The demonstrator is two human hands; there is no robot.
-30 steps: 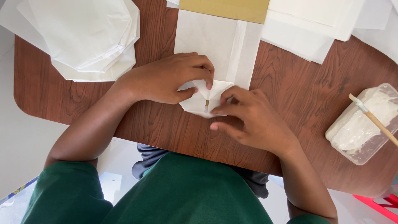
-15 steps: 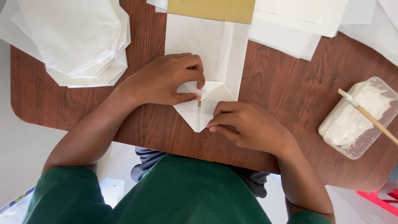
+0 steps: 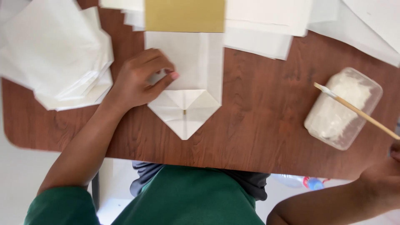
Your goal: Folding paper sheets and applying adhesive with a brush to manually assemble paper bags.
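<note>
Pressing folded paper [image 3: 183, 83]: left hand [image 3: 139, 79] flat | paste tub [image 3: 343, 108] near right hand [image 3: 387, 175], grip unclear

Folded paper bag [image 3: 185, 100] mid-table, paper stack [image 3: 54, 54] to its left, paste tub [image 3: 341, 108] to its right, stick [image 3: 354, 110] in tub

surface: brown wooden table [image 3: 258, 112] | on it: folded white paper bag [image 3: 187, 83], paper stack [image 3: 54, 54], paste tub [image 3: 341, 108]

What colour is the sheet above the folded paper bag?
Gold, a flat mustard-gold sheet, seen in the head view.
</note>
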